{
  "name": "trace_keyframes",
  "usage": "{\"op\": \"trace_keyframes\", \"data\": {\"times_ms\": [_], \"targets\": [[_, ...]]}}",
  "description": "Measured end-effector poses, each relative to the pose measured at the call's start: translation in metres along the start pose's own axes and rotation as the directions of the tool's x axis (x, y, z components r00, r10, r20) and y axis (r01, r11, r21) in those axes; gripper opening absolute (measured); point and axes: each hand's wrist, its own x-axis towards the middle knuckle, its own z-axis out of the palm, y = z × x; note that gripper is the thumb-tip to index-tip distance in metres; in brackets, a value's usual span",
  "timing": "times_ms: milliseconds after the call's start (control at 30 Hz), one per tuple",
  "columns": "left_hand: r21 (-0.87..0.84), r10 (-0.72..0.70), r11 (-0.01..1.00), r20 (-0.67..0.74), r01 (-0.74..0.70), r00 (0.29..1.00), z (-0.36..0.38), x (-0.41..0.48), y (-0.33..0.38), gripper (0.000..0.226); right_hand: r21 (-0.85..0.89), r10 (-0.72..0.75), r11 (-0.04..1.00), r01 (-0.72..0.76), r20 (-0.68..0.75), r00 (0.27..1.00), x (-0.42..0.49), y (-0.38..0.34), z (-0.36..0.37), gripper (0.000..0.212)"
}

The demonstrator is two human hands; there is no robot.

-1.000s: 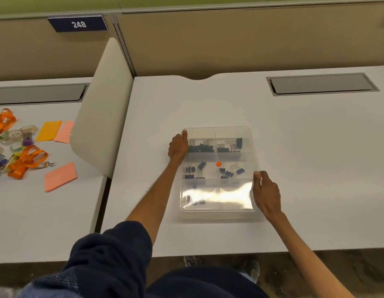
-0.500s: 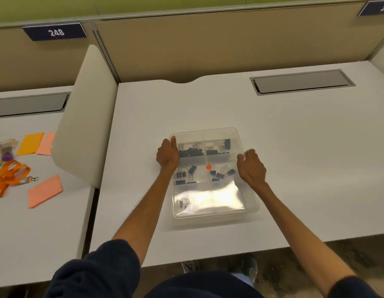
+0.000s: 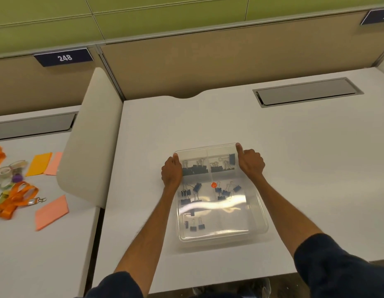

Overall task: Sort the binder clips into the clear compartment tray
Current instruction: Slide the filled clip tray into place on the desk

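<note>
The clear compartment tray (image 3: 258,218) lies on the white desk in front of me, with black binder clips (image 3: 194,169) grouped in several of its compartments. A small orange dot (image 3: 213,185) shows near the tray's middle. My left hand (image 3: 171,172) grips the tray's far left edge, thumb on the rim. On the far right edge my right hand (image 3: 250,162) holds the rim, thumb pointing up along the corner. A bright glare hides part of the tray's middle compartments.
A white curved divider (image 3: 90,147) separates this desk from the left desk, where orange lanyards (image 3: 17,198), tape rolls (image 3: 6,171) and orange and pink paper pads (image 3: 51,211) lie. A grey cable hatch (image 3: 307,91) sits at the far right. The desk's front edge is near my body.
My right hand has slid from the tray's near right edge up to its far right corner. The left hand stays on the far left edge. The view has shifted.
</note>
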Motion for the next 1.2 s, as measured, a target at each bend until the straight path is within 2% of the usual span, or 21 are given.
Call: {"op": "trace_keyframes", "data": {"times_ms": [167, 400, 500, 567, 667, 767, 833, 900, 967, 1067, 1133, 1200], "targets": [[-0.130, -0.067, 0.989, 0.056, 0.074, 0.996, -0.001, 0.004, 0.000, 0.057, 0.018, 0.013, 1.000, -0.014, 0.026, 1.000, 0.009, 0.004, 0.003, 0.074], [-0.076, -0.128, 0.989, 0.043, 0.131, 0.991, -0.002, 0.006, -0.001, 0.060, 0.059, 0.021, 0.998, -0.026, 0.085, 0.996, 0.016, 0.004, 0.006, 0.072], [0.015, -0.119, 0.993, -0.036, 0.120, 0.992, -0.002, 0.001, 0.004, 0.058, 0.035, 0.002, 0.999, -0.003, 0.021, 1.000, 0.016, 0.006, 0.007, 0.071], [0.142, -0.050, 0.987, -0.131, 0.069, 0.990, -0.001, -0.003, 0.007, 0.051, -0.014, -0.026, 1.000, 0.025, -0.042, 0.999, 0.013, 0.005, 0.006, 0.071], [0.284, 0.187, 0.950, -0.200, -0.125, 0.962, 0.004, -0.009, 0.010, 0.038, -0.126, -0.121, 0.986, 0.108, -0.094, 0.988, 0.010, 0.001, 0.009, 0.059], [0.388, 0.423, 0.852, -0.117, -0.350, 0.899, 0.009, -0.011, 0.007, 0.036, -0.243, -0.307, 0.934, 0.260, -0.178, 0.935, 0.007, -0.005, 0.015, 0.034], [0.430, 0.451, 0.814, -0.042, -0.391, 0.892, 0.011, -0.014, 0.006, 0.042, -0.328, -0.455, 0.862, 0.387, -0.162, 0.876, 0.006, -0.005, 0.016, 0.027], [0.473, 0.407, 0.797, 0.036, -0.375, 0.913, 0.015, -0.018, 0.004, 0.051, -0.315, -0.523, 0.823, 0.472, -0.099, 0.846, -0.002, -0.008, 0.019, 0.034], [0.511, 0.382, 0.781, 0.064, -0.359, 0.922, 0.021, -0.024, 0.003, 0.062, -0.248, -0.497, 0.847, 0.469, -0.060, 0.866, -0.015, -0.012, 0.026, 0.050], [0.590, 0.464, 0.687, 0.092, -0.423, 0.881, 0.025, -0.027, 0.001, 0.076, -0.269, -0.466, 0.855, 0.443, -0.025, 0.885, -0.028, -0.019, 0.038, 0.074], [0.605, 0.518, 0.618, 0.167, -0.502, 0.839, 0.026, -0.024, 0.002, 0.075, -0.304, -0.468, 0.841, 0.446, 0.002, 0.884, -0.027, -0.019, 0.041, 0.079], [0.609, 0.522, 0.592, 0.209, -0.528, 0.827, 0.027, -0.018, 0.008, 0.071, -0.318, -0.475, 0.834, 0.452, 0.005, 0.880, -0.022, -0.019, 0.041, 0.080]]}}
